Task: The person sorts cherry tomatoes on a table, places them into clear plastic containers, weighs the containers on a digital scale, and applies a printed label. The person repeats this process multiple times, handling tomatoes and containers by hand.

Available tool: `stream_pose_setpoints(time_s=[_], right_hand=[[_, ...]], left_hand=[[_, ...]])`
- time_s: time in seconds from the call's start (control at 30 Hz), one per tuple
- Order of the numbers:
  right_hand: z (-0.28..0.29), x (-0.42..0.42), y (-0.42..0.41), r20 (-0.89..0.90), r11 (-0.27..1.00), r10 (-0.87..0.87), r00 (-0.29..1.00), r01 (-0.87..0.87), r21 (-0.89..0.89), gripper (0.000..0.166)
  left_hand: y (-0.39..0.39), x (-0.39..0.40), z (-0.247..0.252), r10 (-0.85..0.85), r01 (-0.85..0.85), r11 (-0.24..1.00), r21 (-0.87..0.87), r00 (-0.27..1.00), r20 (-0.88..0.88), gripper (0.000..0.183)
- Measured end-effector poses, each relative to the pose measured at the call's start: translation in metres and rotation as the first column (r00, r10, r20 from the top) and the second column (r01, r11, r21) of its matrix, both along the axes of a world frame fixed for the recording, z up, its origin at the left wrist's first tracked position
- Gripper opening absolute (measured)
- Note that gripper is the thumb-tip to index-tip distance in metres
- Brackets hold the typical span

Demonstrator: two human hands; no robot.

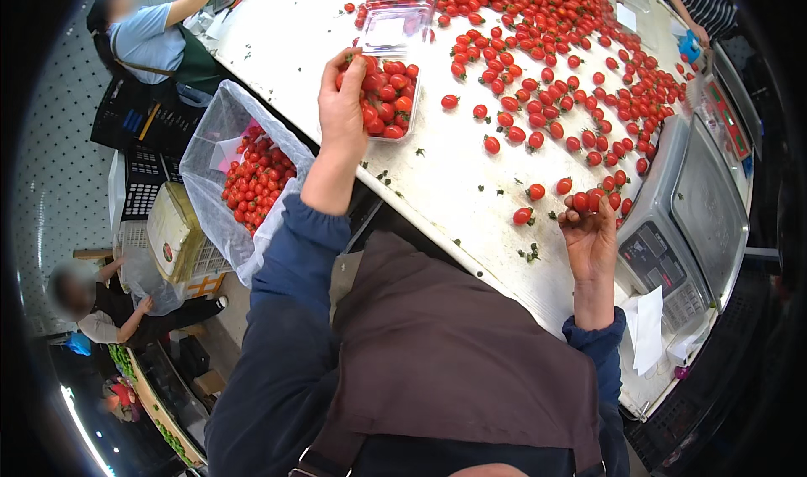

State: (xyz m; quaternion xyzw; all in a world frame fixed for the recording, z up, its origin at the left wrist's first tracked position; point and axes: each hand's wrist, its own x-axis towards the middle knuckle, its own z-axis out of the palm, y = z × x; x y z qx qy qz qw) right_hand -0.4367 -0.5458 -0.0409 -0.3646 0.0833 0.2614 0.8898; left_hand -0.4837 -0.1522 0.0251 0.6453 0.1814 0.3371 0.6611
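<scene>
My left hand (342,102) is over the left side of a clear plastic clamshell box (408,127) filled with red cherry tomatoes (388,99). Red fruit shows between its thumb and fingers, and part of the box is hidden behind it. The box's hinged lid (397,26) lies back, away from me, with a white label on it. My right hand (591,244), palm up, has cherry tomatoes (580,201) at its fingertips, close to the left edge of a digital weighing scale (668,275). Loose cherry tomatoes (536,140) are scattered between the hands.
A large pile of cherry tomatoes (523,4) covers the far part of the white table (429,187). A bin lined with a translucent bag (249,95) holds more tomatoes at the left. Paper slips (646,332) lie by the scale. Co-workers (142,42) are at the left and far right.
</scene>
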Motion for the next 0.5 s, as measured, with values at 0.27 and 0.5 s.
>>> stream_pose_setpoints(time_s=[0.27, 0.5], right_hand=[[0.009, -0.009, 0.005, -0.008, 0.999, 0.009, 1.0, -0.009, -0.033, 0.03], [0.014, -0.013, 0.003, 0.056, 0.993, 0.033, 0.998, -0.026, -0.119, 0.035]], left_hand=[[0.033, 0.005, -0.048, 0.337, 0.207, 0.196, 0.958, 0.904, -0.265, 0.038], [0.051, -0.016, -0.04, 0.169, 0.152, 0.43, 0.89, 0.955, -0.245, 0.039]])
